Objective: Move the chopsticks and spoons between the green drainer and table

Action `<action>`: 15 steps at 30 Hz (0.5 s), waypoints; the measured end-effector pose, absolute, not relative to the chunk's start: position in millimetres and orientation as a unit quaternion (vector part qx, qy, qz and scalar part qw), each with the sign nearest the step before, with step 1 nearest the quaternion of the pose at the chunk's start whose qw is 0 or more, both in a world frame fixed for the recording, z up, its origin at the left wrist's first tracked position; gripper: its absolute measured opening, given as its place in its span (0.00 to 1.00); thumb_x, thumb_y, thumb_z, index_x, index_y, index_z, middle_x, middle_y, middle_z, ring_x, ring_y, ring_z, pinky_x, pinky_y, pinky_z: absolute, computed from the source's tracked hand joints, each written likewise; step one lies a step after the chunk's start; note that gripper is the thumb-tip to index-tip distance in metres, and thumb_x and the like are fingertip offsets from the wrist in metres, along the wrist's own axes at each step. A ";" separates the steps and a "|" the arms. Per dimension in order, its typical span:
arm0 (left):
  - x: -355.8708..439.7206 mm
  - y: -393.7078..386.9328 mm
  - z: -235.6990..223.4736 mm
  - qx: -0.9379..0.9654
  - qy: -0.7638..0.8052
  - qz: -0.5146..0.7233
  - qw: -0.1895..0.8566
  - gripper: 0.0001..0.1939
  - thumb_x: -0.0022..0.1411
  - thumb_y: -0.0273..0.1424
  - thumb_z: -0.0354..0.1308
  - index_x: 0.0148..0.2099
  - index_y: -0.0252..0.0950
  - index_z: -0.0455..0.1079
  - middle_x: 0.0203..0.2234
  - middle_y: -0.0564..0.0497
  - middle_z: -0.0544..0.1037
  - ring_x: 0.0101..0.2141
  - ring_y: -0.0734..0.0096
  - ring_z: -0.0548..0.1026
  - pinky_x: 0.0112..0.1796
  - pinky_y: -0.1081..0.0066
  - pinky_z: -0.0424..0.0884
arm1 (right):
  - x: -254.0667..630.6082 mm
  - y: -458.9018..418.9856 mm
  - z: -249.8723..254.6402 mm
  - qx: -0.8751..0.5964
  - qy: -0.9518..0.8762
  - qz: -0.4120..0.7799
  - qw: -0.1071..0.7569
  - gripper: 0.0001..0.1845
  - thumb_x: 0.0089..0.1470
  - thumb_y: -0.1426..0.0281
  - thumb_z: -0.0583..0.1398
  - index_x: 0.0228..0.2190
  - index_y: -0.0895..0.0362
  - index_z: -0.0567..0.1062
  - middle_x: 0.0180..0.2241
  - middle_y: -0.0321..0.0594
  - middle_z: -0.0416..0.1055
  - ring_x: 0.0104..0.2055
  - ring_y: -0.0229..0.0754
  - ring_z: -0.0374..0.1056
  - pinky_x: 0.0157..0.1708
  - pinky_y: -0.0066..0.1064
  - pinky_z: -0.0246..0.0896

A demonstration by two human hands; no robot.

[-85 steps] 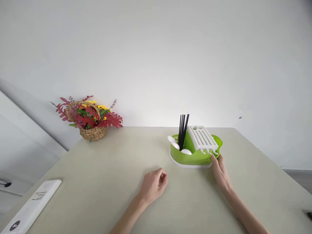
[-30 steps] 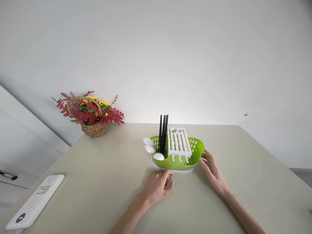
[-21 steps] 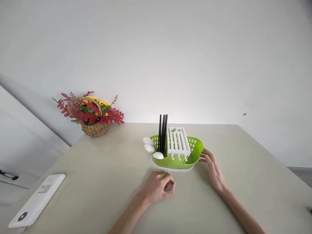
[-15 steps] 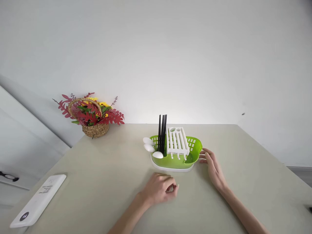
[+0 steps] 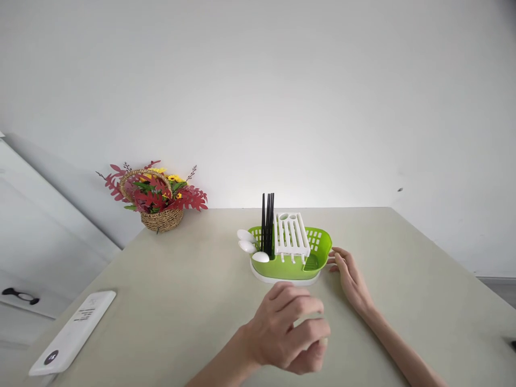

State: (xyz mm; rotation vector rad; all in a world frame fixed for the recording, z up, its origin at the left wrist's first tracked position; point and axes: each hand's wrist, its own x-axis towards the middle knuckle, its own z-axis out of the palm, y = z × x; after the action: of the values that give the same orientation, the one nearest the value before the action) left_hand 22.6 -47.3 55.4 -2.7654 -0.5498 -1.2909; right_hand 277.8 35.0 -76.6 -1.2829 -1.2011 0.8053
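A green plastic basket [image 5: 272, 269] with a white base tray [image 5: 284, 280] stands mid-table. A white slotted holder [image 5: 293, 236] sits across it, with small hooks at its front. Several black chopsticks [image 5: 268, 223] stand upright in the left part, and white spoons [image 5: 261, 257] lean out over the left end. My right hand [image 5: 350, 279] rests at the basket's right end, fingers loosely extended and seemingly touching the rim; it is open. My left hand [image 5: 288, 328] is raised in front of the basket, with loosely bent fingers apart and nothing visible in them.
At the back left stands a wicker basket [image 5: 162, 220] of red and yellow artificial flowers. A long white device [image 5: 74, 333] with a round dark display lies at the table's left edge. Behind the table is a pale wall [image 5: 306, 107]; a white cabinet [image 5: 36, 215] is on the left.
My left hand has risen from low over the table and moved right, closer to the camera. My right hand stays at the basket's right end. The view has shifted slightly.
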 end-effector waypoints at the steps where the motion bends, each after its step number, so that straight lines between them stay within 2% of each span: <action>1: 22.9 -44.9 59.8 -0.880 -0.173 -0.441 0.035 0.13 0.65 0.31 0.53 0.50 0.44 0.71 0.46 0.46 0.82 0.45 0.58 0.79 0.46 0.58 0.74 | 277.6 34.9 -76.0 -0.547 -0.513 0.342 0.567 0.27 0.69 0.45 0.52 0.56 0.49 0.70 0.50 0.44 0.75 0.47 0.49 0.75 0.47 0.45 0.74; 4: 26.5 -33.5 75.0 -0.842 -0.183 -0.502 0.074 0.22 0.65 0.32 0.53 0.61 0.43 0.65 0.61 0.41 0.72 0.58 0.53 0.73 0.56 0.53 0.72 | 276.9 34.0 -74.0 -0.547 -0.518 0.340 0.562 0.27 0.68 0.45 0.52 0.55 0.49 0.70 0.52 0.44 0.75 0.46 0.48 0.75 0.47 0.44 0.74; 7: 34.2 -19.5 93.8 -0.797 -0.252 -0.547 0.049 0.25 0.67 0.29 0.53 0.65 0.42 0.59 0.71 0.39 0.57 0.69 0.48 0.61 0.64 0.46 0.64 | 275.8 32.7 -71.7 -0.549 -0.520 0.337 0.561 0.28 0.68 0.45 0.52 0.56 0.50 0.69 0.54 0.46 0.73 0.47 0.48 0.75 0.47 0.44 0.74; 10: 42.3 -4.5 114.3 -0.741 -0.337 -0.579 -0.040 0.24 0.73 0.31 0.52 0.68 0.42 0.53 0.75 0.39 0.48 0.74 0.49 0.49 0.69 0.42 0.53 | 274.5 31.4 -69.4 -0.551 -0.522 0.335 0.559 0.28 0.68 0.44 0.51 0.56 0.51 0.69 0.57 0.47 0.72 0.47 0.47 0.75 0.47 0.44 0.74; 15: 46.8 29.2 141.5 -0.636 -0.446 -0.590 -0.222 0.30 0.74 0.39 0.57 0.70 0.46 0.49 0.76 0.43 0.44 0.76 0.55 0.42 0.73 0.51 0.45 | 273.5 30.7 -67.5 -0.552 -0.528 0.331 0.553 0.28 0.68 0.44 0.52 0.56 0.50 0.69 0.57 0.47 0.73 0.46 0.47 0.75 0.46 0.44 0.74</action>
State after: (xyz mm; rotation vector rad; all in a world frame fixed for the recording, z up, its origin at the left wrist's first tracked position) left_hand 46.8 29.2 141.5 -2.3401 -1.6414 -2.1714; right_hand 273.5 30.7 -67.5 -1.3048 -1.2491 0.7827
